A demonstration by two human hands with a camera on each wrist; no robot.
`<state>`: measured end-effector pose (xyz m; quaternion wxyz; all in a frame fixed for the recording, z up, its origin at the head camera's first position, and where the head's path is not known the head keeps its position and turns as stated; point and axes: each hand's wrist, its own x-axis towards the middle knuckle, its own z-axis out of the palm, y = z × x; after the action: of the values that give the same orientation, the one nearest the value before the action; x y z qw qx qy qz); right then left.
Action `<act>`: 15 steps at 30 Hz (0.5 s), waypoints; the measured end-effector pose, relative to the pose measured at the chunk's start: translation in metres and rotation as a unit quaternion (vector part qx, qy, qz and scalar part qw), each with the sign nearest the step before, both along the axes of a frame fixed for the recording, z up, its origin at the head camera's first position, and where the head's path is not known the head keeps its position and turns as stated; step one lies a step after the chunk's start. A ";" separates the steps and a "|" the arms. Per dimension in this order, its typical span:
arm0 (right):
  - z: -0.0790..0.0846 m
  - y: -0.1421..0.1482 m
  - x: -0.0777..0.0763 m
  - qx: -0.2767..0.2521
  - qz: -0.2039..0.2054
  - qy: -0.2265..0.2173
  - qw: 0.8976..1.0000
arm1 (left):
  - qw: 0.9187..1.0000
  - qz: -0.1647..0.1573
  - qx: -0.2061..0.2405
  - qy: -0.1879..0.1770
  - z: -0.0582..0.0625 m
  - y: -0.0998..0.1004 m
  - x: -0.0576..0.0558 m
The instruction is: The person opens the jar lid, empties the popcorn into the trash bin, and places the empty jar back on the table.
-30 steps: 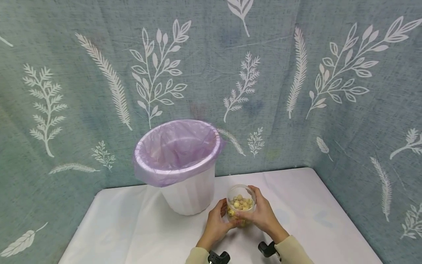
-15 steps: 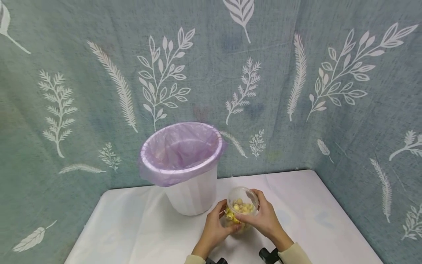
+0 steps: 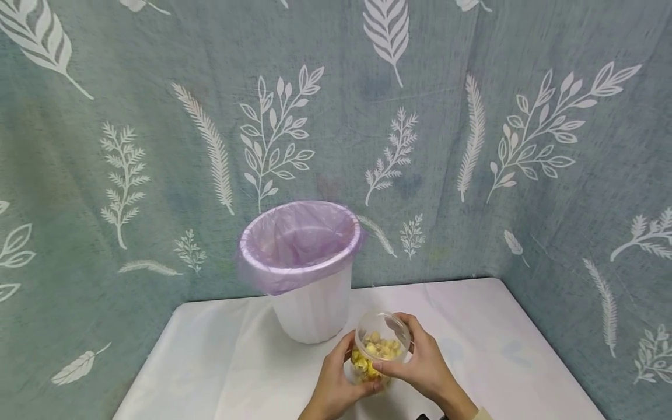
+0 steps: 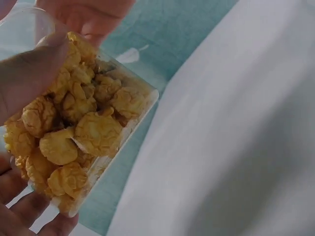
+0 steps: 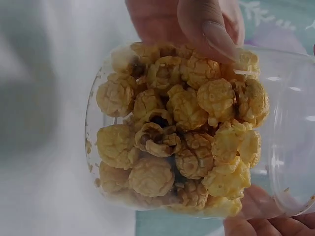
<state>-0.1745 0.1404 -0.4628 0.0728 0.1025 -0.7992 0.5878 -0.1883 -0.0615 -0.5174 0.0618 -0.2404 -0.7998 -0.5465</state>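
A clear plastic jar [image 3: 366, 328] with an uncovered round mouth is held between both hands near the front of the table. Yellow caramel popcorn [image 5: 152, 177] fills its lower part, and the wall near the mouth is bare. My left hand [image 3: 333, 382] grips the jar low on its left side, thumb in front and fingers round the far side. Higher up, my right hand [image 3: 427, 361] holds it by the right side just at the rim. The jar's flat base [image 4: 125, 147] shows against the green cloth and white table in the left wrist view.
A white trash bin [image 3: 312, 309] with a purple liner [image 3: 294, 283] folded over its rim stands behind and left of the hands. Leaf-patterned green cloth [image 3: 315, 146] hangs behind and beside the white-covered table [image 3: 210, 361].
The head view has turned upward and left, so the bin and hands appear lower. The jar has tipped slightly leftward in the hands, and both keep their hold.
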 end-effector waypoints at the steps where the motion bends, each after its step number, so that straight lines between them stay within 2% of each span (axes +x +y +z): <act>1: 0.002 -0.001 0.003 -0.004 0.004 0.001 1.000 | 1.000 -0.002 0.000 0.007 0.002 -0.002 0.003; 6: 0.011 -0.006 0.015 -0.014 0.029 0.007 0.999 | 0.999 -0.011 0.011 0.034 0.011 -0.010 0.016; 12: 0.018 -0.013 0.025 -0.012 0.048 0.017 0.999 | 0.999 -0.019 0.036 0.015 0.020 -0.012 0.027; 15: 0.020 -0.014 0.027 -0.012 0.054 0.023 0.998 | 0.999 -0.019 0.042 0.014 0.020 -0.010 0.028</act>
<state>-0.1479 0.1265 -0.4432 0.0603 0.1580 -0.7837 0.5976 -0.1599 -0.0717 -0.4974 0.0720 -0.2604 -0.7705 -0.5773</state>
